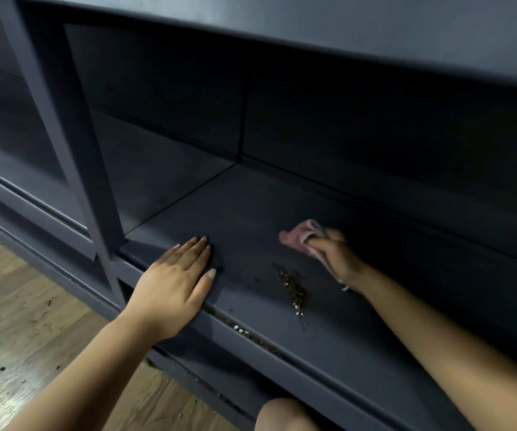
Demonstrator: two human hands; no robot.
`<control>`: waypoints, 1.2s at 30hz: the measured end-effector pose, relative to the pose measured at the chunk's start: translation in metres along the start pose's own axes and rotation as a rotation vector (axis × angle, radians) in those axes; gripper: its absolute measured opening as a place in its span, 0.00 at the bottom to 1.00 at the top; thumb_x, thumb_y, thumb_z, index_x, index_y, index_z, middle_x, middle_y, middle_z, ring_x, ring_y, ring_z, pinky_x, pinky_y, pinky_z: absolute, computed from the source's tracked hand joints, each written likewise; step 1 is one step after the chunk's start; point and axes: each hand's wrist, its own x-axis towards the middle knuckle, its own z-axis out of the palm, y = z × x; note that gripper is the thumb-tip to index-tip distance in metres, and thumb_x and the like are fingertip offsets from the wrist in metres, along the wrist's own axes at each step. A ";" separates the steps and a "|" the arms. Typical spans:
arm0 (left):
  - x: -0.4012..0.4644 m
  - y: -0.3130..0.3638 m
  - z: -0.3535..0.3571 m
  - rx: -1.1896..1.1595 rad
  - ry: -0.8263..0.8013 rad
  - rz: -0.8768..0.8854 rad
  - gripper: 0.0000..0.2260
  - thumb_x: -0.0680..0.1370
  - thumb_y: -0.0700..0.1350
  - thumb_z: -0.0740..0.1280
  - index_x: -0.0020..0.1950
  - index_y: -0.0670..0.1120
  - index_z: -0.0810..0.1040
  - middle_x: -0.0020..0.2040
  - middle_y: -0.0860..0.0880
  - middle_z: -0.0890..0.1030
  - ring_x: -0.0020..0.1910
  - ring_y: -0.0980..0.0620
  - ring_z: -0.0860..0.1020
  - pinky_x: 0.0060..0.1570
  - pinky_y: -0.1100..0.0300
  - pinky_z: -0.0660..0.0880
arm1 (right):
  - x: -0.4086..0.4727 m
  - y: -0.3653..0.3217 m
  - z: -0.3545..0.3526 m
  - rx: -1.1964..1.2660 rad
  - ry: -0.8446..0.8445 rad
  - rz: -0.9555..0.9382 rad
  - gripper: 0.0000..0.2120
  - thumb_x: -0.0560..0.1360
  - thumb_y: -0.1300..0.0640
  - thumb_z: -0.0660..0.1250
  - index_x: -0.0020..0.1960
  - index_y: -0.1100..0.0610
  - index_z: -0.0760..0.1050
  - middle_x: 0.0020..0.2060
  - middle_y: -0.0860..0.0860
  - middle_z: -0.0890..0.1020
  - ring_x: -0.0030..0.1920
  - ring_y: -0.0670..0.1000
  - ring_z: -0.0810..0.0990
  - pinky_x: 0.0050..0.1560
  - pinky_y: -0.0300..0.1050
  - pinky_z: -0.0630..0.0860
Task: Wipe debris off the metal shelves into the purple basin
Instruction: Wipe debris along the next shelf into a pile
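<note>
- Filling most of the frame: dark grey metal shelf unit (313, 73), open bay in the centre, upright post (64, 135) running from upper left down to lower centre-left.
- Shelf (359, 306) surface of the bay runs from centre to lower right; front lip crosses diagonally, lower centre to lower right.
- Wooden floor (18, 321) in lower left of frame, scattered dark specks on it.
- Left forearm enters from lower left; right forearm enters from lower right, reaching deeper into the bay.
- Knee (285, 415) at bottom centre, partly cut off.
- Left hand (173, 284) flat, palm down, on the shelf's front edge, centre-left; fingers straight and together, holding nothing.
- Right hand (335, 256) right of centre, fingers curled round a pink cloth (297, 236); cloth bunched, sticks out to the left of the fingers, on or just above the shelf, can't tell which.
- Debris (293, 290): narrow streak of brown and pale bits on the shelf, just below and left of the right hand, between the two hands, running toward the front lip.
- More crumbs (244, 332) sit in the groove along the front lip, lower centre, a few pale grains among them.
- Purple basin: not in frame.
</note>
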 end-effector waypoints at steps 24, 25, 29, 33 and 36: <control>-0.005 0.014 -0.011 -0.050 -0.061 -0.109 0.43 0.70 0.62 0.30 0.77 0.43 0.57 0.77 0.49 0.57 0.77 0.52 0.52 0.70 0.64 0.40 | -0.094 0.015 0.000 -0.674 0.622 0.255 0.23 0.78 0.41 0.57 0.60 0.58 0.75 0.61 0.59 0.76 0.64 0.61 0.70 0.67 0.53 0.62; -0.006 0.015 -0.011 -0.055 -0.066 -0.112 0.43 0.70 0.62 0.30 0.77 0.43 0.57 0.78 0.49 0.56 0.77 0.52 0.52 0.71 0.64 0.41 | -0.093 0.012 0.014 -0.698 0.596 0.253 0.21 0.79 0.42 0.56 0.60 0.57 0.74 0.62 0.59 0.75 0.65 0.61 0.69 0.67 0.52 0.60; -0.010 0.016 -0.013 -0.064 -0.068 -0.115 0.43 0.69 0.62 0.29 0.77 0.43 0.56 0.78 0.49 0.55 0.77 0.53 0.51 0.71 0.63 0.41 | -0.082 0.013 0.065 -0.759 0.473 0.096 0.16 0.79 0.46 0.58 0.59 0.54 0.75 0.61 0.56 0.77 0.64 0.58 0.71 0.62 0.47 0.59; -0.012 0.017 -0.015 -0.054 -0.071 -0.108 0.43 0.70 0.62 0.29 0.78 0.44 0.55 0.78 0.49 0.55 0.77 0.53 0.51 0.70 0.64 0.41 | -0.076 0.007 0.092 -0.558 0.355 0.045 0.15 0.78 0.47 0.60 0.58 0.55 0.76 0.58 0.54 0.80 0.61 0.57 0.74 0.66 0.51 0.65; -0.013 0.017 -0.016 -0.050 -0.084 -0.098 0.43 0.69 0.62 0.29 0.78 0.44 0.55 0.78 0.49 0.54 0.77 0.53 0.51 0.71 0.64 0.41 | -0.077 0.005 0.081 -0.294 0.365 0.079 0.13 0.78 0.49 0.61 0.59 0.54 0.76 0.56 0.55 0.80 0.57 0.55 0.77 0.58 0.47 0.71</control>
